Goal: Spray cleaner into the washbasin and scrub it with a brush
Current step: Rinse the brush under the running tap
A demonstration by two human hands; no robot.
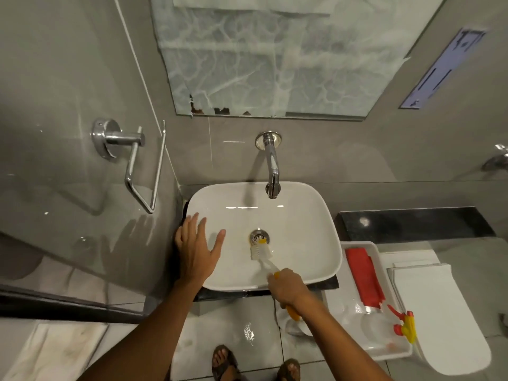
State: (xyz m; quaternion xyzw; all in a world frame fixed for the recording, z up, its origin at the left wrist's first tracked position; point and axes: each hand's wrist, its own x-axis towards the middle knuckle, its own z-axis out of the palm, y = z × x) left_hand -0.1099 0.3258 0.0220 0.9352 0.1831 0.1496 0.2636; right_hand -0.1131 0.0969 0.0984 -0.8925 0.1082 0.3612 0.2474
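Note:
A white rounded washbasin (302,215) sits on a dark counter below a chrome wall spout (272,171). My right hand (288,291) grips the yellow-and-white handle of a brush (261,251). Its white bristled head rests on the basin floor just below the chrome drain (258,235). My left hand (198,248) hovers with fingers spread over the basin's left rim, holding nothing. A clear spray bottle (384,323) with a red and yellow trigger lies on its side in a white tray (371,350) at the right.
A red cloth (364,276) lies in the tray beside the bottle. A white toilet lid (437,312) is right of the tray. A chrome paper holder (129,158) projects from the left wall. A mirror (275,56) hangs above. My sandalled feet (255,364) stand on wet tiles.

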